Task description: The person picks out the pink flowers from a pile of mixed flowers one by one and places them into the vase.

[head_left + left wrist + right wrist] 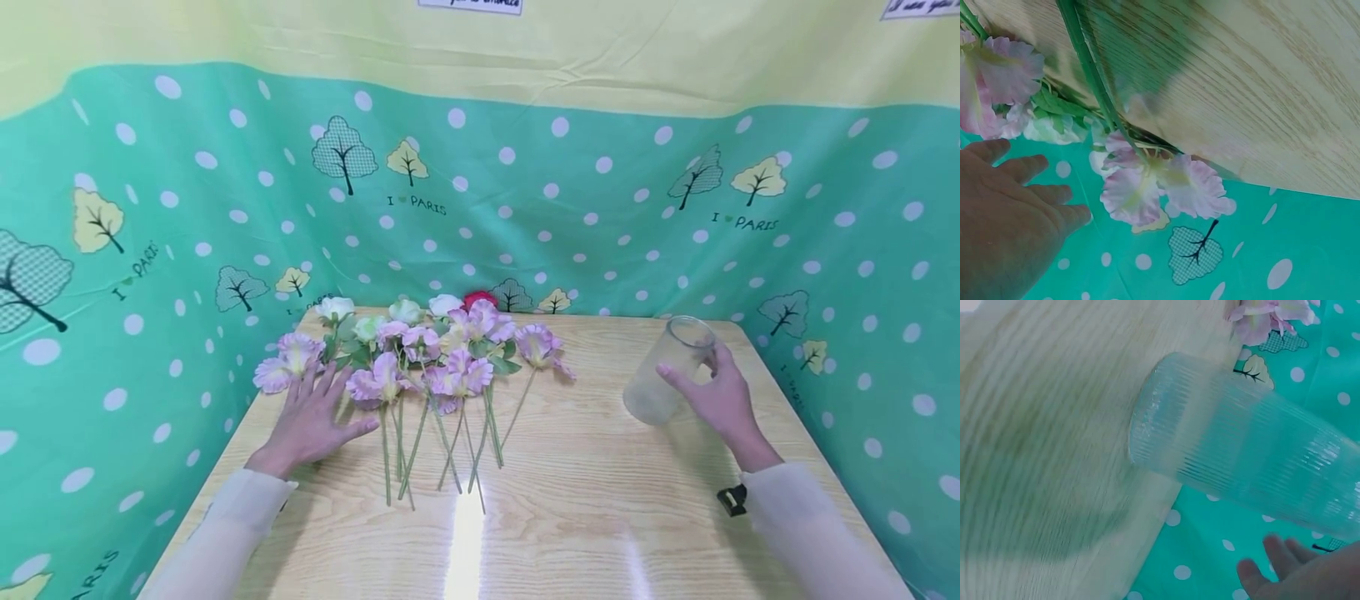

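Flowers (459, 375) lie in a loose heap on the table (562, 500), left of centre, their stems (387, 467) pointing toward the person. Purple ones fill the front; white flowers (335, 307) and 1 red flower (478, 298) are at the back, with green leaves (510, 365) between. At the heap's left end is the left hand (311, 421), palm down, fingers straight and spread, clasping nothing; I cannot tell whether its fingertips touch the petals. On the table's right side, well apart from the flowers, is a see-through ribbed vase (648, 387), mouth up. The right hand (723, 408) is at its right, thumb and fingers parted around it; the right wrist view shows 3 fingertips (1249, 570) beside the wall, not wrapped on it, and I cannot tell whether the thumb touches. Both sleeves (232, 512) are white. Green dotted cloth (525, 258) hangs behind, printed with trees.
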`<action>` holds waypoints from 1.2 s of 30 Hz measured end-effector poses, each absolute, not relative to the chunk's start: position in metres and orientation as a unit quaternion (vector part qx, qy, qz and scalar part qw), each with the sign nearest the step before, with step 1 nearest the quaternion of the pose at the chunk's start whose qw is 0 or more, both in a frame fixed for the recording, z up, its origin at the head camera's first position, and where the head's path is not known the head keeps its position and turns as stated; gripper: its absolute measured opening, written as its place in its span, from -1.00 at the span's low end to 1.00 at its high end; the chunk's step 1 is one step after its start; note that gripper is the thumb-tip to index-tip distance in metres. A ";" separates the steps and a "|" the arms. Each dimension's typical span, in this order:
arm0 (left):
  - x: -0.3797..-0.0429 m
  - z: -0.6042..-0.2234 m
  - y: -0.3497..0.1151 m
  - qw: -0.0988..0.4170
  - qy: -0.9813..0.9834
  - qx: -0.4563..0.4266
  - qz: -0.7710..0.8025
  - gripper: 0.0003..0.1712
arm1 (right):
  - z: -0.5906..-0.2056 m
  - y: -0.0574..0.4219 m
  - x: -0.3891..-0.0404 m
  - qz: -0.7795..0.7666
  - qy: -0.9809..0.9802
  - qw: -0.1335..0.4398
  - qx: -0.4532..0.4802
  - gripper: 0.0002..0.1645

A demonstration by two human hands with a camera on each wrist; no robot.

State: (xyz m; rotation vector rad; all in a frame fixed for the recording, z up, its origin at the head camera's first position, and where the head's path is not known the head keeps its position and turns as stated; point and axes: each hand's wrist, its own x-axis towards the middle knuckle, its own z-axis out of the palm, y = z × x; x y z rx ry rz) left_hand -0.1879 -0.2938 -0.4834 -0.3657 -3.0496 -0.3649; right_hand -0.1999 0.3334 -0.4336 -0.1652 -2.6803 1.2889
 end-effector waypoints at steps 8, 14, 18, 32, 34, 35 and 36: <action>-0.188 -0.477 -0.292 0.036 -0.985 -0.120 -0.119 0.28 | -0.435 0.319 -0.185 0.427 -0.885 0.181 -0.048 0.36; -0.188 -0.471 -0.288 0.037 -0.984 -0.122 -0.122 0.29 | -0.435 0.306 -0.178 0.383 -0.878 0.287 0.010 0.35; -0.188 -0.467 -0.282 0.054 -0.983 -0.129 -0.116 0.30 | -0.438 0.299 -0.177 0.346 -0.864 0.357 0.082 0.29; -0.188 -0.454 -0.256 0.042 -0.978 -0.137 -0.151 0.35 | -0.442 0.268 -0.172 0.291 -0.821 0.448 0.199 0.16; -0.188 -0.454 -0.252 0.042 -0.977 -0.144 -0.149 0.34 | -0.444 0.264 -0.171 0.293 -0.824 0.439 0.206 0.15; -0.188 -0.453 -0.249 0.044 -0.977 -0.148 -0.149 0.34 | -0.446 0.262 -0.171 0.294 -0.826 0.434 0.208 0.15; -0.187 -0.452 -0.247 0.045 -0.976 -0.152 -0.152 0.34 | -0.447 0.260 -0.170 0.296 -0.829 0.427 0.208 0.15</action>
